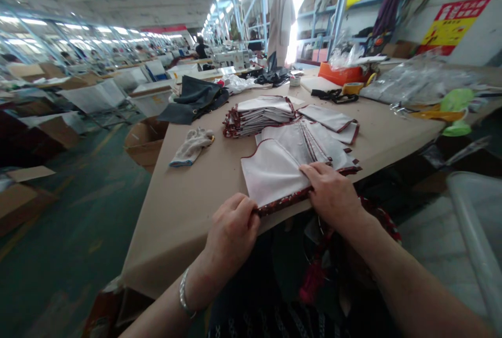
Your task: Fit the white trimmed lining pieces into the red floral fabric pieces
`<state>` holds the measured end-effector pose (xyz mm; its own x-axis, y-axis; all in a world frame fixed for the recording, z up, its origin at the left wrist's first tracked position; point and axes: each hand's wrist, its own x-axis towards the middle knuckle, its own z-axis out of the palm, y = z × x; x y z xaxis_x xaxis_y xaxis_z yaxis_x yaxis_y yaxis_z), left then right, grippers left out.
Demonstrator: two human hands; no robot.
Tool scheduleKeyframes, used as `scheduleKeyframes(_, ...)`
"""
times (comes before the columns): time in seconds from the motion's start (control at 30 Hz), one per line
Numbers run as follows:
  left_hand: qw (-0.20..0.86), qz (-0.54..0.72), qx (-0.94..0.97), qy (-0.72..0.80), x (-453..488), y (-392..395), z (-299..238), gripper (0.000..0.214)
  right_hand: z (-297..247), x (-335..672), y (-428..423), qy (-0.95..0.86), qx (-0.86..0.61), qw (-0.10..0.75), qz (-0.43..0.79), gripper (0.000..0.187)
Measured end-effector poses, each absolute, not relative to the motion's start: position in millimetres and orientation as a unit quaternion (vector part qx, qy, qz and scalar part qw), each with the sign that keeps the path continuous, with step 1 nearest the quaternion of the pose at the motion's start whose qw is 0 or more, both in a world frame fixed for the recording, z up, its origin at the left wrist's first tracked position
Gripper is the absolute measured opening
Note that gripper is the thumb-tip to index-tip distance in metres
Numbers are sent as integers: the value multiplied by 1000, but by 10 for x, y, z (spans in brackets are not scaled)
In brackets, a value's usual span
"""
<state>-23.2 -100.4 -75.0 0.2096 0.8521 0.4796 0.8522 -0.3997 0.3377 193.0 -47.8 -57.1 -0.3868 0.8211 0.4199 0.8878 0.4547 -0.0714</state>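
A white fabric piece (270, 171) with a dark red patterned border lies at the near edge of the table. My left hand (234, 223) pinches its near left corner, fingers closed on the border. On the right, my right hand (333, 191) grips the same border, thumb and fingers closed over the cloth. Just beyond it several similar pieces (309, 137) are fanned out, partly under the held one. A neat stack of folded pieces (262, 111) with the same red edging sits farther back, beside another folded piece (329, 117).
A knit work glove (192, 147) lies on the brown-covered table (184, 202). Dark folded material (196, 97) is at the back left, a cardboard box (145, 142) below it. An orange container (341, 74), black straps (334, 96) and plastic bags (415, 82) occupy the back right.
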Motion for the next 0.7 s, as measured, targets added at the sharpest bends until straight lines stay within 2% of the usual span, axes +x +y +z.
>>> scheduleKeyframes(0.1, -132, -346, -736, -567, -131, -1043, -907, 12, -671, 2149, -850, -826, -513, 229, -50, 45)
scheduleKeyframes(0.17, -296, -418, -640, -572, 17, -1069, -1005, 10, -859, 2196, -1139, -841, -495, 217, -16, 38)
scheduleKeyframes(0.23, -477, -476, -495, -549, 204, -1108, -1073, 3, -1132, 2204, -1389, -840, -519, 153, 46, 28)
scheduleKeyframes(0.3, -623, -474, -362, -506, 393, -1159, -1122, 14, -1426, 2226, -1566, -816, -555, 85, 139, 26)
scheduleKeyframes(0.33, -674, -454, -317, -488, 477, -1185, -1149, 19, -1555, 2251, -1623, -797, -565, 79, 196, 25)
scheduleKeyframes(0.4, -725, -418, -271, -476, 609, -1228, -1225, 25, -1736, 2325, -1681, -740, -570, 143, 328, 22)
scheduleKeyframes(0.47, -723, -397, -285, -488, 692, -1255, -1321, 25, -1789, 2403, -1678, -608, -565, 288, 478, 22)
scheduleKeyframes(0.53, -722, -358, -329, -493, 739, -1268, -1394, 26, -1732, 2457, -1655, -393, -535, 450, 597, 23)
scheduleKeyframes(0.57, -736, -325, -347, -481, 756, -1268, -1404, 28, -1675, 2474, -1650, -284, -510, 503, 637, 23)
scheduleKeyframes(0.63, -789, -261, -351, -432, 788, -1244, -1350, 32, -1529, 2501, -1679, -156, -458, 530, 697, 22)
scheduleKeyframes(0.7, -842, -233, -319, -367, 826, -1173, -1202, 34, -1357, 2554, -1751, -199, -445, 475, 733, 22)
